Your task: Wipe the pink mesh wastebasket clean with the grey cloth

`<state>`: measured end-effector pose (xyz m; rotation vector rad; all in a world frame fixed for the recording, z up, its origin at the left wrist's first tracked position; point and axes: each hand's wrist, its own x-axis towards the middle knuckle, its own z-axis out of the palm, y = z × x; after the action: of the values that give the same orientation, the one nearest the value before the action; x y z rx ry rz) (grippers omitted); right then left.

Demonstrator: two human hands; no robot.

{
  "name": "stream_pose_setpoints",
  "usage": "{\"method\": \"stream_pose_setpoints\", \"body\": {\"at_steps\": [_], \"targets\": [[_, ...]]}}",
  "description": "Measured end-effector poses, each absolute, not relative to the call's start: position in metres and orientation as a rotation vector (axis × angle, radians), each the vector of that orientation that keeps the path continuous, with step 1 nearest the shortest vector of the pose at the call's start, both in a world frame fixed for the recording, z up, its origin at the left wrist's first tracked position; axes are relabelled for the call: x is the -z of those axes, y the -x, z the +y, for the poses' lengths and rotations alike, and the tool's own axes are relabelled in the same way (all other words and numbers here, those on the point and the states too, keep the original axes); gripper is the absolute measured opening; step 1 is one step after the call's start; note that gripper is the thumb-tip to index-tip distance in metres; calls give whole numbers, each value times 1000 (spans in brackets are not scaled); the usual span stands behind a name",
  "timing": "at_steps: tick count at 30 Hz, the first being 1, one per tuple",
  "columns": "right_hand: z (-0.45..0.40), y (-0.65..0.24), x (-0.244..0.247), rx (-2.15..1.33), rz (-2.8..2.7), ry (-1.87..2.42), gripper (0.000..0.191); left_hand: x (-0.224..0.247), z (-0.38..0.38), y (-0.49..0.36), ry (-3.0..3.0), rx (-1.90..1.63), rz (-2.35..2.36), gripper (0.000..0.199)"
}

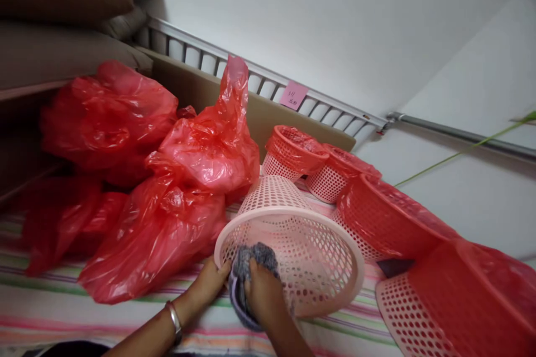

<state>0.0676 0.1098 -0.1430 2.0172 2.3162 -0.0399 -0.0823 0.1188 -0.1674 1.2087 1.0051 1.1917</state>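
Observation:
A pink perforated plastic basket (272,192) lies tipped on its side, its mouth turned toward me. My left hand (211,279) grips the left side of its rim, thumb over the edge and the other fingers hidden behind. My right hand (263,293) is closed around a grey cloth (262,256), held at the lower left of the basket's mouth. Part of the cloth, with a purplish edge, hangs below the rim. Whether the cloth presses on the mesh inside is hard to tell.
Several baskets lined with red plastic bags (387,217) stand along the right. Filled red plastic bags (201,162) lie at the left. Brown stacked bundles (62,56) rise behind them. A white rail (259,70) carrying a pink note (293,95) runs along the back. Striped cloth (54,304) covers the surface.

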Motion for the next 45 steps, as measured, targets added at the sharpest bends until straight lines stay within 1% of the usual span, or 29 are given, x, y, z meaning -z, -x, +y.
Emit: {"method": "stream_pose_setpoints", "body": {"at_steps": [4,9,13,16,21,25,29,31,34,38,41,45], "targets": [[83,-73,141,95,2333,-1994,39,150,119,95,-1231,-1199,1028,42],[95,-73,137,130,2298,-2049,39,140,121,103,-1234,-1158,1025,33],[140,-67,141,23,2183,-2227,33,141,122,101,-1242,-1148,1010,33],[190,-64,144,-31,2123,-2287,37,141,123,100,-1250,-1136,1027,35],[261,-68,146,-54,2184,-2286,41,144,122,97,-1236,-1064,1053,37],[282,-73,143,-37,2268,-2225,43,157,122,89,-1218,-1086,1041,38],[255,-72,140,25,2272,-2179,39,172,120,82,-1152,-1150,1055,40],[222,-67,140,58,2251,-2166,38,177,120,80,-1129,-1179,1058,43],[161,-61,141,81,2279,-2108,41,178,119,79,-1127,-1227,1024,49],[97,-62,142,169,2367,-1998,43,167,117,81,-1125,-1217,1015,41],[78,-66,141,198,2341,-2015,45,154,116,88,-1152,-1207,996,38],[80,-67,139,185,2295,-2031,49,142,122,100,-1203,-1208,1003,36]]}}
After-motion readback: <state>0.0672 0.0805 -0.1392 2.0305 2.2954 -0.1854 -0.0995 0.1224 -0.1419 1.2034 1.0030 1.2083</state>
